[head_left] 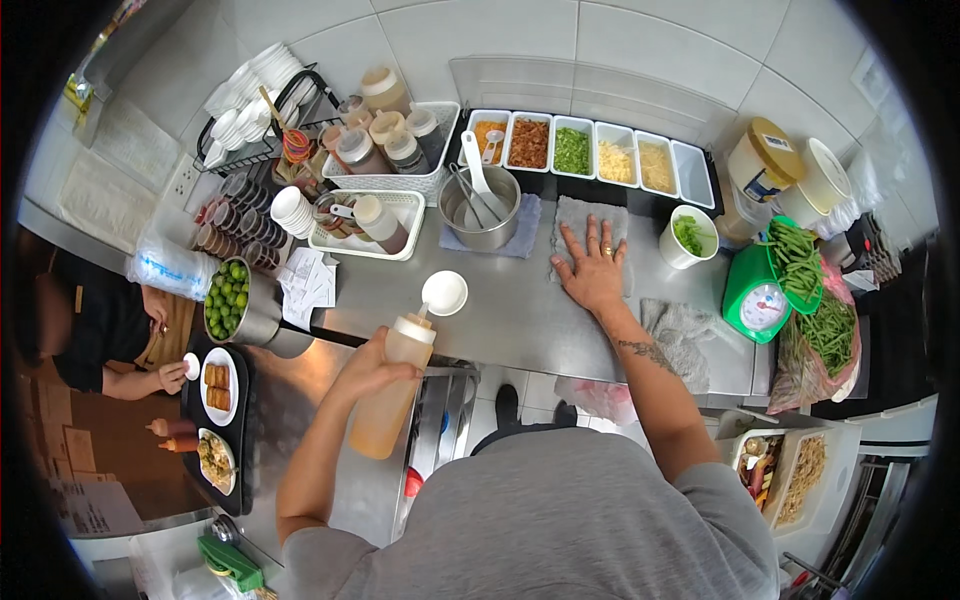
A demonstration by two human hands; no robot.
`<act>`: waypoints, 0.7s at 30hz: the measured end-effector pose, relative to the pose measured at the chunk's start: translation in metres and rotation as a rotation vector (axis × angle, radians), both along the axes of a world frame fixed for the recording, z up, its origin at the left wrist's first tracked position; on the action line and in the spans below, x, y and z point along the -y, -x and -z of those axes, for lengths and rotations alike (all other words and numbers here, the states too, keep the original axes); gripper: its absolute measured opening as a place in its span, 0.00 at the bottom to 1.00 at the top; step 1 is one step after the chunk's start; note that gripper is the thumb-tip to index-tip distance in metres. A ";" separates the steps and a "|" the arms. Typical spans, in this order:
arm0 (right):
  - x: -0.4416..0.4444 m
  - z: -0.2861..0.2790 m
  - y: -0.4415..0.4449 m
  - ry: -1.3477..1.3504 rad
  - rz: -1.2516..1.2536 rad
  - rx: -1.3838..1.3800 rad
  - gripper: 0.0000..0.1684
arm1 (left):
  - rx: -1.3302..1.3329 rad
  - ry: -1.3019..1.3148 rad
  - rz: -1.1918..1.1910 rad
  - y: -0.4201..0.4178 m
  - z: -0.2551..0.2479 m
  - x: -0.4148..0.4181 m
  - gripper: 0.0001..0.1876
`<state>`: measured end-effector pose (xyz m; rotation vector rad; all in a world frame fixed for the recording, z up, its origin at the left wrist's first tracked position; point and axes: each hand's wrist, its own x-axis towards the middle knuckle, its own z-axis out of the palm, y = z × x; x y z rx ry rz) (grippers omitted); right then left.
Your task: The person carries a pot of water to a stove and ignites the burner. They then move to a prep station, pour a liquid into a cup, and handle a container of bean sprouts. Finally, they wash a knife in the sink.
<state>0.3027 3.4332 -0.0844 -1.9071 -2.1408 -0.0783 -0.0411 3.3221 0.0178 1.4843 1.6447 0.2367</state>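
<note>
My left hand [375,367] grips a squeeze bottle [381,420] of pale amber liquid, its white cap and nozzle tilted up and away from me. The nozzle tip is at the near rim of a small white dish [445,293] on the steel counter [510,315]. Whether liquid is flowing is too small to tell. My right hand [596,259] lies flat, fingers spread, on a folded grey cloth [574,214]. Left of that cloth, a steel pot [480,238] holding a white ladle [480,165] and a metal utensil stands on a blue-grey cloth [529,225].
Topping tubs [571,146] line the back wall. Bottle baskets [442,180] and a pot of limes [259,304] stand left. A cup of greens [686,238] and a green scale [739,292] with green beans are right. A co-worker's hand [172,376] holds a small dish above a tray [246,420].
</note>
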 end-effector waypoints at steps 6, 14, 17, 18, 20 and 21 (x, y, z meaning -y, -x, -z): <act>0.008 -0.005 0.004 0.036 -0.037 0.026 0.38 | 0.148 0.142 0.010 0.001 0.008 -0.012 0.37; 0.006 -0.004 0.006 0.036 0.003 -0.037 0.42 | 0.312 0.398 -0.093 0.002 0.005 -0.026 0.31; 0.006 -0.004 0.006 0.034 0.006 -0.033 0.41 | 0.312 0.425 -0.102 0.001 0.001 -0.029 0.30; 0.006 -0.004 0.006 0.033 0.007 -0.032 0.41 | 0.310 0.429 -0.101 0.002 0.001 -0.029 0.30; 0.006 -0.004 0.007 0.031 0.009 -0.031 0.41 | 0.298 0.437 -0.100 0.004 0.002 -0.030 0.30; 0.006 -0.005 0.007 0.031 0.010 -0.029 0.41 | 0.289 0.440 -0.099 0.005 0.002 -0.030 0.30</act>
